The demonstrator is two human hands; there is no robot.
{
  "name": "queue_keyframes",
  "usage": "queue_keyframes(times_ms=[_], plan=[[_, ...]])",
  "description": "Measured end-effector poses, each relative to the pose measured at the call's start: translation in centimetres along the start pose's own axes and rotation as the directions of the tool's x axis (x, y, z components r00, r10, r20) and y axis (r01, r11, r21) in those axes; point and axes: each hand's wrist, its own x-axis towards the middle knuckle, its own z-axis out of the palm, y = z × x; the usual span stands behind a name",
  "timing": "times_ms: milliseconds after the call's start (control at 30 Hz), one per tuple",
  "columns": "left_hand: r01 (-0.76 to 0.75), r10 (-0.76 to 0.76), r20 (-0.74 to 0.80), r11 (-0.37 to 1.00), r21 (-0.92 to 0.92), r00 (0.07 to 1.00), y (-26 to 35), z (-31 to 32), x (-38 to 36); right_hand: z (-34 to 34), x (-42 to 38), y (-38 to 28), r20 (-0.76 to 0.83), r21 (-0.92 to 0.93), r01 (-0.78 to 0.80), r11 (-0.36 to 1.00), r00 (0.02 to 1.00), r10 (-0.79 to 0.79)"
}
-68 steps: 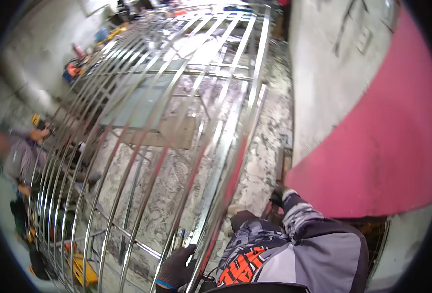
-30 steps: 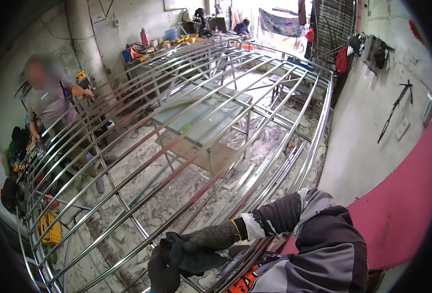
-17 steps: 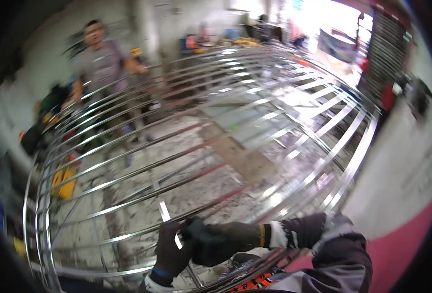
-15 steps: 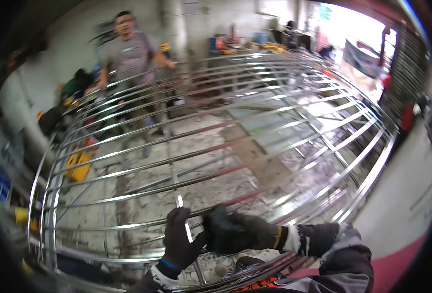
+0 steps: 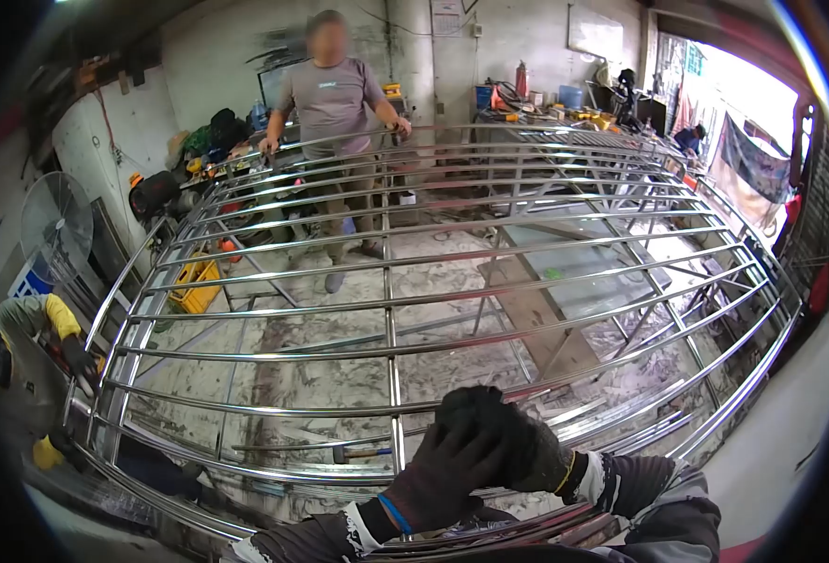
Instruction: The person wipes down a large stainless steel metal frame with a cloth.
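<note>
Both my gloved hands meet above the near side of a large grille of polished metal tubes (image 5: 391, 357). My right hand (image 5: 544, 460), in a dark glove with a yellow cuff edge, closes on a bunched black cloth-like bundle (image 5: 480, 408). Against the same bundle, from the left, my left hand (image 5: 438, 479) presses with its fingers curled over it; its glove has a blue cuff edge. Where the gloves overlap, the bundle's exact shape is hidden. A cross tube runs down just left of my left hand.
Across the grille a person (image 5: 330, 103) stands with both hands at its far edge. At the left edge a co-worker's gloved hand (image 5: 79, 361) touches the grille's corner. A yellow crate (image 5: 196, 286), a fan (image 5: 56, 225) and a glass-like sheet (image 5: 574, 258) are around or below.
My left hand has left the cross tube and come onto the black bundle beside my right hand. The view has shifted, bringing the co-worker at left into sight.
</note>
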Motion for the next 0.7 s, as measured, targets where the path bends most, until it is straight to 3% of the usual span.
queue_keyframes(times_ms=[133, 367, 467, 500, 567, 600, 633, 667, 700], plan=[[-0.006, 0.004, 0.052, 1.000, 0.028, 0.999, -0.5, 0.6, -0.7, 2.6, -2.2, 1.2, -0.168, -0.023, -0.050, 0.998, 0.985, 0.046], [0.004, -0.004, -0.021, 1.000, 0.023, 1.000, -0.9, -0.2, -1.2, -1.7, 2.8, 1.0, -0.339, -0.105, 0.093, 0.990, 0.933, -0.123], [-0.007, 0.008, -0.030, 1.000, 0.026, 1.000, -0.8, -0.1, -1.3, 0.0, 2.3, 2.9, -0.345, 0.040, 0.082, 0.996, 0.937, -0.063], [-0.007, 0.007, -0.015, 1.000, 0.012, 1.000, -0.8, 0.0, -1.3, -0.4, 2.2, 3.3, -0.181, 0.008, 0.112, 0.994, 0.977, -0.109], [-0.007, 0.007, -0.002, 1.000, -0.001, 1.000, -0.7, 0.0, -1.3, 0.0, 0.9, 3.3, -0.012, -0.020, 0.149, 0.989, 0.989, -0.150], [-0.002, 0.002, -0.004, 1.000, -0.001, 1.000, -0.7, -0.1, -1.2, 1.5, -0.9, 2.7, -0.041, 0.728, -0.150, 0.670, 0.965, 0.260], [0.005, -0.005, -0.003, 1.000, -0.005, 1.000, -0.6, -0.2, -1.2, 2.5, -2.3, 2.4, 0.245, 0.969, -0.184, -0.166, 0.817, 0.522], [0.007, -0.007, -0.004, 1.000, -0.006, 1.000, -0.6, -0.2, -1.2, 2.8, -3.0, 2.6, 0.247, 0.968, -0.187, -0.166, 0.817, 0.522], [0.023, -0.023, 0.008, 1.000, 0.000, 1.000, -0.6, -0.2, -1.2, 2.8, -3.5, 2.8, 0.359, 0.913, -0.193, -0.359, 0.799, 0.483]])
